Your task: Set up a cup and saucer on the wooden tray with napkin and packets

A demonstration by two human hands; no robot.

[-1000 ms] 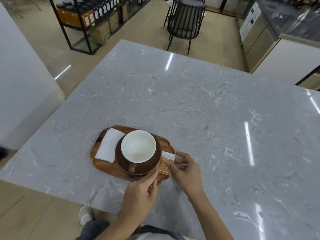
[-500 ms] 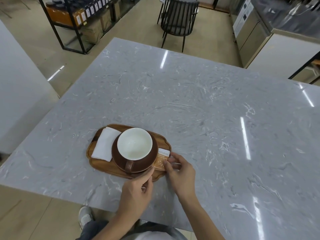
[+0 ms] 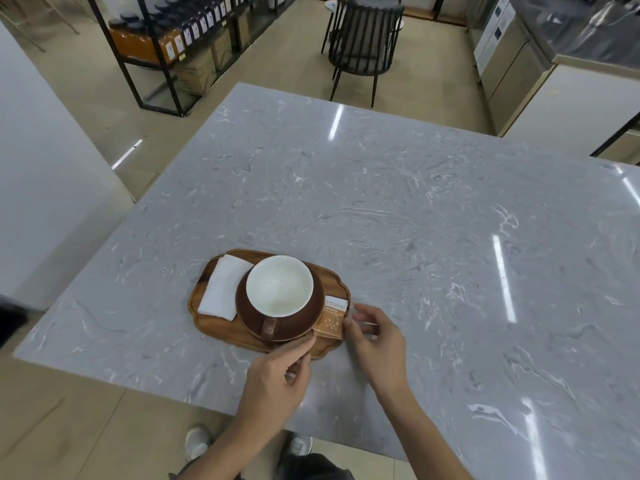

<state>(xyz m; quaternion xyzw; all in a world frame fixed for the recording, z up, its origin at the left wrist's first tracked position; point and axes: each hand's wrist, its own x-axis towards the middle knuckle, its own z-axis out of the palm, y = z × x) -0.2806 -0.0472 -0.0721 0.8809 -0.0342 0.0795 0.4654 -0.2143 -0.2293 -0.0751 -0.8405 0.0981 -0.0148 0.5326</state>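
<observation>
Oval wooden tray (image 3: 221, 332) near front edge of grey marble desk (image 3: 415, 209). Folded white napkin (image 3: 223, 287) on tray left; brown cup with white inside (image 3: 280, 286) on brown saucer (image 3: 304, 325) at centre. Right hand (image 3: 379, 342) grip pinching orange-white packet (image 3: 333, 322) at tray right end. Left hand (image 3: 277, 379) grip pressed together, fingertips (image 3: 304, 344) at saucer's near rim.

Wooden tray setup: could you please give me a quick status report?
Left hand at brown saucer rim. Right hand pinching orange-and-white packet on wooden tray. White-lined cup seated, folded white napkin placed. Nothing obstructing.
</observation>
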